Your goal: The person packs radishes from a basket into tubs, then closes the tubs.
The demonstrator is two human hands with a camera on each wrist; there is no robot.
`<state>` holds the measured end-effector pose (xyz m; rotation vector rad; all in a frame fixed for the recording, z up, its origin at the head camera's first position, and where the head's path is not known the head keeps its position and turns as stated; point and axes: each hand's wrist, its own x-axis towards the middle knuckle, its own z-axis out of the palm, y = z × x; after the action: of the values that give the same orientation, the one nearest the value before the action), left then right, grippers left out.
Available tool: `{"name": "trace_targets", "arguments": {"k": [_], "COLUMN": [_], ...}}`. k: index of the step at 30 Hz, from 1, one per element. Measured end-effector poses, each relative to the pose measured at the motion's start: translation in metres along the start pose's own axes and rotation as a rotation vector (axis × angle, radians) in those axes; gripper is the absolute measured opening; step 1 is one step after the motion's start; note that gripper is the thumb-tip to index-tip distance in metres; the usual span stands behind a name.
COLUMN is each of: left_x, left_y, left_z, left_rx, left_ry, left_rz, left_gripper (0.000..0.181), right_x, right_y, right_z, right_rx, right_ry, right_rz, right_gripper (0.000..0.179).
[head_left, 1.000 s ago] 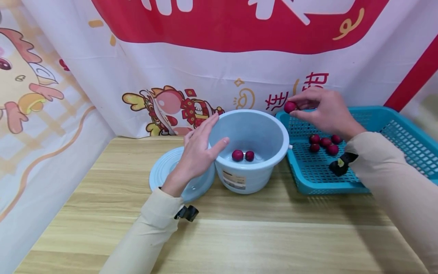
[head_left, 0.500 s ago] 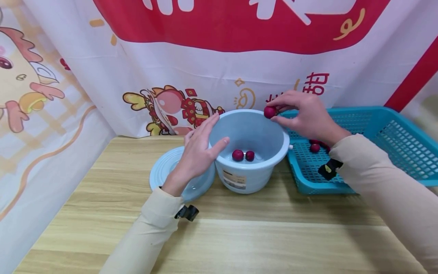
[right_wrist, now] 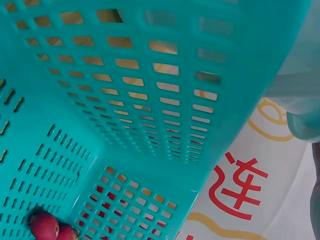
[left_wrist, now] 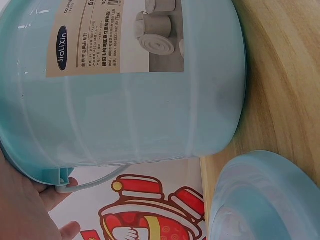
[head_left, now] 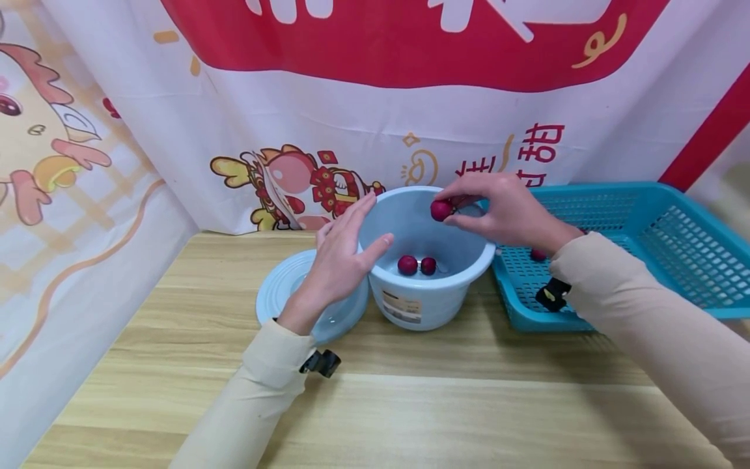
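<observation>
A red radish [head_left: 441,210] is pinched between the thumb and fingers of my right hand [head_left: 510,208], over the inside of a light blue bucket [head_left: 430,306] at its back right. On the bucket floor lie two more radishes [head_left: 407,265]. My left hand [head_left: 336,257] rests at the left rim with fingers straight and thumb over the opening. The left wrist view shows the labelled bucket wall [left_wrist: 110,115] close up, with part of the left hand [left_wrist: 22,205] beside the handle joint. Little of the right hand shows in the right wrist view.
A teal perforated basket [head_left: 527,319] stands right of the bucket, partly covered by the right forearm. Several radishes [right_wrist: 44,225] lie in it. The light blue lid [head_left: 351,319] lies on the wooden table left of the bucket. A printed cloth [head_left: 293,111] hangs behind.
My right hand has carried the radish leftward and down, from above the basket's left edge to over the bucket opening. The left hand stays at the rim.
</observation>
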<state>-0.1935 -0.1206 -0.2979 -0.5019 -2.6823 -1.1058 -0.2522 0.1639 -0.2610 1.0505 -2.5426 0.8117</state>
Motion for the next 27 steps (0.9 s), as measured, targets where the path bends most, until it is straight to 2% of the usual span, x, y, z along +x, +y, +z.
{"name": "trace_targets", "arguments": {"k": [15,27], "left_x": [0.0,0.0], "left_y": [-0.002,-0.001], "left_z": [0.001,-0.001], "left_rx": [-0.001,0.005], "left_ry": [0.002,0.0], "left_rz": [0.012,0.007], "left_gripper": [0.077,0.078], "right_x": [0.001,0.004], "right_y": [-0.007,-0.01], "right_z": [0.002,0.003], "right_rx": [-0.077,-0.116], "right_ry": [-0.096,-0.128], "right_rz": [0.007,0.024], "right_gripper": [0.047,0.048]}}
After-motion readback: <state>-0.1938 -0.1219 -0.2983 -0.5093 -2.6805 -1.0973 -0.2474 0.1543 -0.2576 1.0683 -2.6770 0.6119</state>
